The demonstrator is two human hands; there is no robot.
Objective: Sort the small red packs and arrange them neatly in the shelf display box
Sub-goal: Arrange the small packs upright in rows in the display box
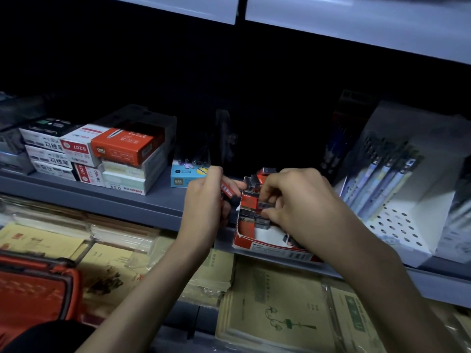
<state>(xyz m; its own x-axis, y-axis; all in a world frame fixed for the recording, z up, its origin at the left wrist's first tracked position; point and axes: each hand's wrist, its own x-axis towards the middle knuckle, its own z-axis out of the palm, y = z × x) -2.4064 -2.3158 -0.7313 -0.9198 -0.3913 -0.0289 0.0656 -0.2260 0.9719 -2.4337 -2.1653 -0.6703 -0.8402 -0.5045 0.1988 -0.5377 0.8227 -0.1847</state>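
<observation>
A red and white display box (pixel 265 244) sits at the front edge of the grey shelf (pixel 142 202), with several small red packs (pixel 248 201) lying inside it. My left hand (pixel 204 200) grips a few red packs (pixel 226 191) just left of the box. My right hand (pixel 293 197) reaches over the box and pinches one small dark-ended pack (pixel 265 205) among those inside. Parts of the box interior are hidden under my right hand.
Stacked red and white stationery boxes (pixel 119 151) stand on the shelf at left, a light blue box (pixel 184 174) beside my left hand. A white pen display (pixel 397 197) stands at right. Below lie yellow notebooks (pixel 275 312) and a red basket (pixel 35 289).
</observation>
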